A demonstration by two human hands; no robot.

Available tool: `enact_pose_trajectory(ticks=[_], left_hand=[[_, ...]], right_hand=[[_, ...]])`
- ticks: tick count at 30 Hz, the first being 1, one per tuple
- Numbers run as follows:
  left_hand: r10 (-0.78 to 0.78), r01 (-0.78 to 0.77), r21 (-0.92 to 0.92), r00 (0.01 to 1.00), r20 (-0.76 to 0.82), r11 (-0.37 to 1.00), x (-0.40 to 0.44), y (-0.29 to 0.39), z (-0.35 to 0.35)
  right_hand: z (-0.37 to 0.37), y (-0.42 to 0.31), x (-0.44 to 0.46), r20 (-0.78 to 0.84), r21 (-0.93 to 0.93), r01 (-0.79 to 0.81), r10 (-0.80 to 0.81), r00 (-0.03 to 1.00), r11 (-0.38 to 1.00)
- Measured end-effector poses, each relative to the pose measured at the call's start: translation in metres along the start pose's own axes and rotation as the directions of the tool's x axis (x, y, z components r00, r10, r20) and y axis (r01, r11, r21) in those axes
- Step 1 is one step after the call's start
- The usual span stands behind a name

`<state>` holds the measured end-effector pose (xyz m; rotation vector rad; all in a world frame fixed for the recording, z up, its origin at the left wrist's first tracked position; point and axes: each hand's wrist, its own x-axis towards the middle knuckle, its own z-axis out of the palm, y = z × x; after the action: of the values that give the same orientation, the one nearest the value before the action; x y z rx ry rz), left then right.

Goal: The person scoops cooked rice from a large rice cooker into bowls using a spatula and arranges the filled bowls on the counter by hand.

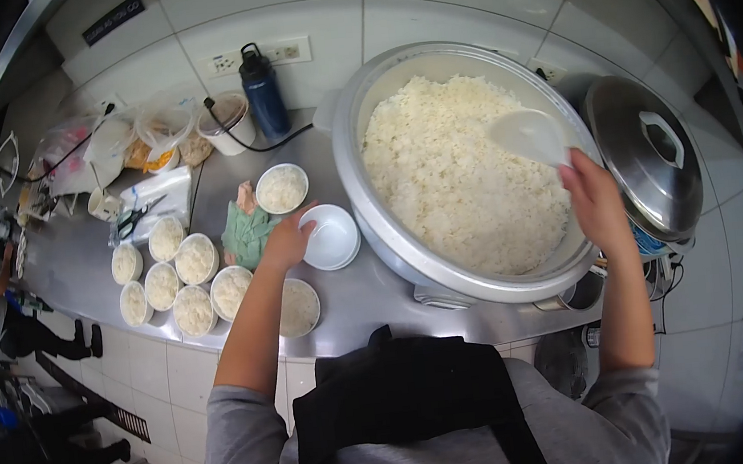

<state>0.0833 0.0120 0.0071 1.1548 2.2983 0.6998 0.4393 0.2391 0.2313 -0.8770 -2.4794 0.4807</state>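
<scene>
My right hand grips a white rice paddle, whose blade lies on the cooked rice. That rice fills a large round cooker with a wide metal rim. At the cooker's left, my left hand holds the edge of a white bowl that has no rice in it. Just behind it stands a bowl of rice. A green cloth lies left of my left hand. Several more rice-filled bowls are grouped further left, one of them partly behind my forearm.
A blue bottle stands by the wall, near a white tub and plastic bags. Scissors lie on plastic at the left. A metal lid leans right of the cooker. Another person is at far left.
</scene>
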Motion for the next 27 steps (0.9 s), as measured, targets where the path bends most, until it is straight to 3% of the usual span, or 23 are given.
enact_pose_trajectory(ticks=[3, 4, 6, 7, 11, 12, 13, 14, 15, 16, 17, 19, 20, 22, 27], left_hand=[[0.093, -0.113, -0.156, 0.987, -0.131, 0.981, -0.009, 0.012, -0.002], [0.109, -0.128, -0.152, 0.986, -0.13, 0.98, -0.012, 0.015, -0.001], [0.249, -0.302, -0.144, 0.921, -0.298, 0.942, -0.018, 0.019, 0.0], [0.313, -0.385, -0.24, 0.905, -0.288, 0.891, -0.02, 0.02, -0.002], [0.235, -0.367, -0.212, 0.851, -0.469, 0.906, -0.032, 0.01, -0.008], [0.01, -0.326, -0.528, 0.857, -0.515, 0.784, -0.032, -0.002, -0.011], [-0.219, -0.29, -0.781, 0.854, -0.473, 0.554, -0.035, 0.01, -0.022], [-0.406, -0.204, -0.95, 0.868, -0.287, 0.236, -0.045, 0.021, -0.032], [-0.369, -0.223, -0.972, 0.9, -0.233, 0.068, -0.05, 0.023, -0.043], [-0.324, -0.228, -0.968, 0.928, -0.185, -0.101, -0.054, 0.023, -0.052], [-0.324, -0.224, -0.97, 0.928, -0.181, -0.098, -0.058, 0.026, -0.059], [-0.15, -0.231, -0.935, 0.969, -0.197, -0.269, -0.066, 0.034, -0.071], [-0.152, -0.232, -0.935, 0.969, -0.196, -0.27, -0.068, 0.041, -0.074], [0.065, -0.129, -0.942, 0.985, -0.157, -0.309, -0.066, 0.065, -0.077], [0.174, -0.049, -0.973, 0.981, -0.089, -0.224, -0.044, 0.147, -0.08]], right_hand=[[0.021, 0.018, 0.05, 0.256, -0.167, -0.059, 0.101, 0.961, 0.984], [0.031, 0.033, 0.067, 0.234, -0.263, -0.054, 0.118, 0.965, 0.963], [0.057, 0.067, 0.099, 0.189, -0.415, -0.071, 0.163, 0.968, 0.907], [0.067, 0.081, 0.112, 0.168, -0.472, -0.091, 0.19, 0.967, 0.877], [0.102, 0.079, 0.139, 0.185, -0.578, -0.084, 0.23, 0.956, 0.812], [0.112, 0.069, 0.14, 0.202, -0.58, -0.058, 0.212, 0.956, 0.812], [0.118, 0.055, 0.14, 0.257, -0.586, 0.003, 0.182, 0.949, 0.81], [0.121, 0.043, 0.136, 0.315, -0.587, 0.066, 0.153, 0.937, 0.807], [0.123, 0.033, 0.129, 0.315, -0.587, 0.06, 0.159, 0.936, 0.808], [0.125, 0.023, 0.12, 0.421, -0.573, 0.17, 0.11, 0.9, 0.802], [0.124, 0.016, 0.111, 0.522, -0.546, 0.279, 0.06, 0.851, 0.79], [0.111, 0.011, 0.097, 0.567, -0.526, 0.281, 0.085, 0.819, 0.802], [0.104, 0.009, 0.09, 0.609, -0.509, 0.285, 0.106, 0.786, 0.812], [0.092, 0.006, 0.069, 0.648, -0.491, 0.298, 0.114, 0.753, 0.819], [0.059, -0.011, 0.025, 0.732, -0.451, 0.349, 0.116, 0.671, 0.822]])
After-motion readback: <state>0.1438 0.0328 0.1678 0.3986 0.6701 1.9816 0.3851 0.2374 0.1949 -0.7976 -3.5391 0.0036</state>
